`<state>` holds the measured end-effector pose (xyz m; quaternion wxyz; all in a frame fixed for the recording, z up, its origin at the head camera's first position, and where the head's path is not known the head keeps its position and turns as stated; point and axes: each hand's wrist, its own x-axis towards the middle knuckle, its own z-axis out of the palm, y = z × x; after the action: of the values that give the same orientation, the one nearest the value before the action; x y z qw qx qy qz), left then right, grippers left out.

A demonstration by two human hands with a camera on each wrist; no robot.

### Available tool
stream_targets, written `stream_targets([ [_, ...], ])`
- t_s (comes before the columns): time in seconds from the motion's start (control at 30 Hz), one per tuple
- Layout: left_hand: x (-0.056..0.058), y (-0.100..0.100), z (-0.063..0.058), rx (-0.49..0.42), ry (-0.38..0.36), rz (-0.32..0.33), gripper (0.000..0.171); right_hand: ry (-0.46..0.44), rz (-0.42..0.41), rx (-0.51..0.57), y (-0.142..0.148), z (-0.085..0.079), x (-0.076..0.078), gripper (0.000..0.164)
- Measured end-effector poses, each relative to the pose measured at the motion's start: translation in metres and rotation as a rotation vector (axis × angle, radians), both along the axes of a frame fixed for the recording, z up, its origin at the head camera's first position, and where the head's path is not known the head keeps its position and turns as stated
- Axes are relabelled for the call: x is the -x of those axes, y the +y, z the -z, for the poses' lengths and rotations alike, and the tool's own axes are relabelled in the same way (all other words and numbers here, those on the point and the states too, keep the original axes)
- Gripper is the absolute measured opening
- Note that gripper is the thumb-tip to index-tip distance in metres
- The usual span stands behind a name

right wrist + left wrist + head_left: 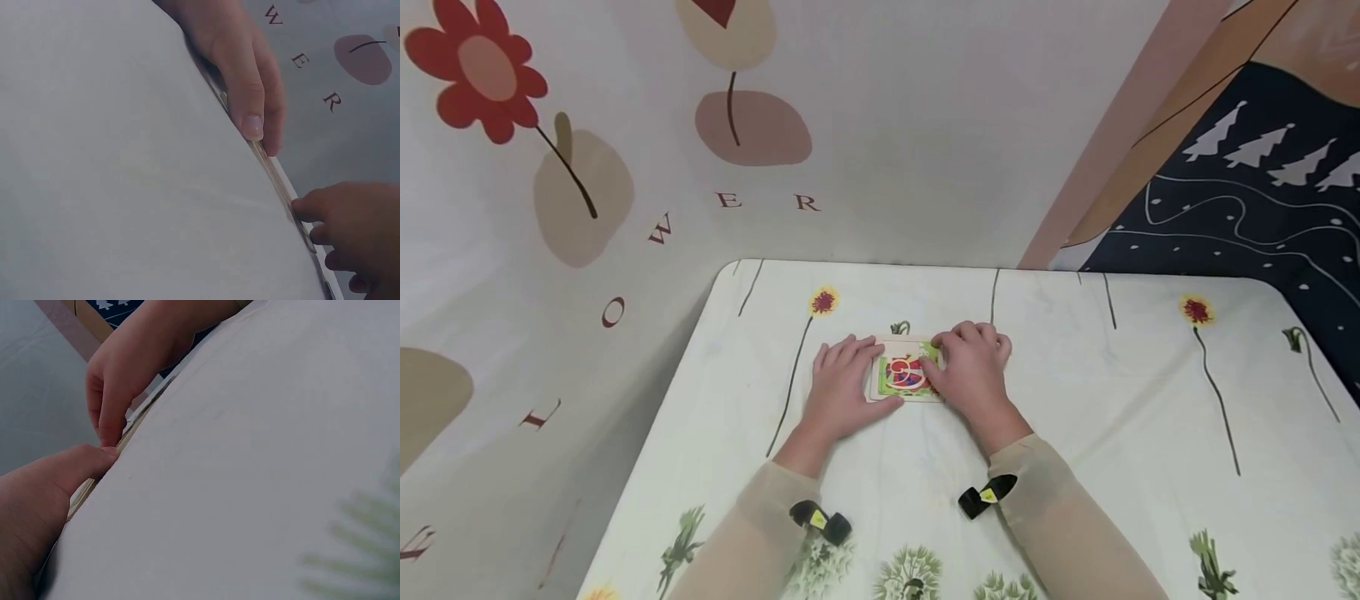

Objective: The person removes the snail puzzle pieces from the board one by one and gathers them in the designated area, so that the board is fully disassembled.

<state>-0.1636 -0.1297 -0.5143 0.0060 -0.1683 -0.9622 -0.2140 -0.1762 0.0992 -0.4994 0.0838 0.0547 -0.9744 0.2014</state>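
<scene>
A small flat picture board [906,374] lies on the table, with a pale border round a red, blue and green picture. At its left side is my left hand [842,390]. The index fingertip is at the far left corner and the thumb [94,460] is along the near edge, holding the board between them. From the right, my right hand [976,372] covers the board's right end, its thumb on the picture and its bent index finger at the far right corner. In the right wrist view the board's thin edge [275,178] shows between both hands.
The table wears a white cloth [1112,417] printed with flowers and stems. Beyond its far edge hangs a pale curtain [910,167] with flower shapes and letters. A dark panel [1247,200] with white trees is at the right. Each sleeve carries a small black device [981,497].
</scene>
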Motion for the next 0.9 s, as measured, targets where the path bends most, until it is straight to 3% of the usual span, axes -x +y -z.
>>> stream_targets([
  [0.23,0.0007,0.0004,0.0015,-0.009,0.005,0.004,0.089,-0.119,0.031,0.030,-0.0026,-0.0009,0.0024,0.038],
  [0.47,0.0011,0.0001,0.0012,-0.009,0.003,0.000,0.089,-0.113,0.028,0.073,-0.0032,-0.0022,0.0049,0.039],
  [0.9,0.0013,-0.0008,0.0017,0.002,0.003,0.003,0.089,0.118,-0.094,0.052,-0.0015,-0.0020,0.0019,0.029],
])
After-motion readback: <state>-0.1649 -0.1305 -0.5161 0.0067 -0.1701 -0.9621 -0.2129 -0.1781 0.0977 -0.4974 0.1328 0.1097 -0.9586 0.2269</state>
